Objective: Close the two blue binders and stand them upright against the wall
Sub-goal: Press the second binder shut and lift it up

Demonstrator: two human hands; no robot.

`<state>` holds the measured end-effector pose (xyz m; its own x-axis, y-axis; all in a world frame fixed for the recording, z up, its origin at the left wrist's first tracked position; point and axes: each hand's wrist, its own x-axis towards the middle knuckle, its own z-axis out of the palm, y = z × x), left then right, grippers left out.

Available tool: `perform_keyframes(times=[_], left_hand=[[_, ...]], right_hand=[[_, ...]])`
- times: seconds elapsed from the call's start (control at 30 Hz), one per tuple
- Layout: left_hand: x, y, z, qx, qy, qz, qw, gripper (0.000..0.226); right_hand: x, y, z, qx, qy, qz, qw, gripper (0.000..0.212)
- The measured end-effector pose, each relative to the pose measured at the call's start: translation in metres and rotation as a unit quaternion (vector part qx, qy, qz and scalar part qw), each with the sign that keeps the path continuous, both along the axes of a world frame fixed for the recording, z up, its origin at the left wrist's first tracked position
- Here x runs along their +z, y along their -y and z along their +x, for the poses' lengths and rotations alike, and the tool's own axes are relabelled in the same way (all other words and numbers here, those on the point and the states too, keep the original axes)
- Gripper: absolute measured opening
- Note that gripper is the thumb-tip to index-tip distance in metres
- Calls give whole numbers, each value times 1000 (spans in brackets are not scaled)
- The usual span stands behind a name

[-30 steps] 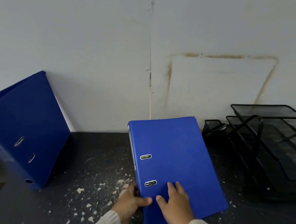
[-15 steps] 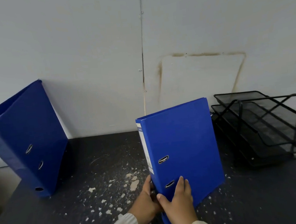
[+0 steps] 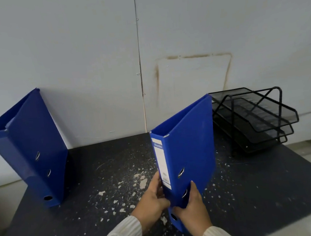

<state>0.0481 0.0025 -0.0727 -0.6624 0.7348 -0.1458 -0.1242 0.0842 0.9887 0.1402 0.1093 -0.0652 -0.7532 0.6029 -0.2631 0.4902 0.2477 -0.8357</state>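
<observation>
The held binder [image 3: 189, 152] is closed and up on its lower end near the front edge of the table [image 3: 103, 210], labelled spine towards the person, top leaning away to the right. A second ago it lay flat on its cover; half a second ago it was part-way tipped. It is now raised almost to standing, though whether its foot rests on the table or hangs just above it I cannot tell.

Both hands grip it low down. The left hand [image 3: 152, 201] curls round the left side of the spine, and the right hand [image 3: 193, 208] pinches the cover, fingers laid up along it and thumb across the spine.

The closing looks done for this one. What remains, I judge, is carrying it back — it is well short of the wall [image 3: 87, 57].

The left binder [image 3: 33, 150] stands at the far left of the table, closed and leaning with its top against the wall, just as in the earlier views. That half of the task seems complete.

A black mesh tray stack [image 3: 252, 119] sits at the far right, just beside the held binder's top corner — the obvious thing to snag. Pale flakes [image 3: 143, 182] litter the table between the binders.
</observation>
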Motion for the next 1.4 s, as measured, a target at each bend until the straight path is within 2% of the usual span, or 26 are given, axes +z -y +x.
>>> perform_keyframes(times=[0.17, 0.37, 0.6, 0.7, 0.83, 1.03, 1.27, 1.4], left_hand=[[20, -2, 5, -8, -25, -6, 1000, 82], [29, -4, 14, -18, -28, -31, 999, 69], [34, -15, 18, -61, 24, -65, 996, 64], [32, -17, 18, -63, 46, -79, 994, 68], [29, -17, 20, -43, 51, -78, 995, 56], [28, -15, 28, -40, 49, -51, 997, 73], [19, -8, 31, -31, 82, -7, 996, 56], [19, 1, 27, 6, 87, 5, 996, 59]], right_hand=[[3, -3, 14, 7, 11, -17, 1000, 98], [8, 1, 20, -12, -3, -40, 999, 75], [17, 5, 21, -31, -52, -76, 995, 85], [17, 5, 21, -23, -46, -66, 997, 86], [17, 4, 20, -17, -33, -42, 998, 82], [16, 5, 20, -15, -22, 3, 1000, 79], [19, 6, 19, 14, -32, 35, 999, 80], [23, 10, 12, 45, -39, 39, 997, 77]])
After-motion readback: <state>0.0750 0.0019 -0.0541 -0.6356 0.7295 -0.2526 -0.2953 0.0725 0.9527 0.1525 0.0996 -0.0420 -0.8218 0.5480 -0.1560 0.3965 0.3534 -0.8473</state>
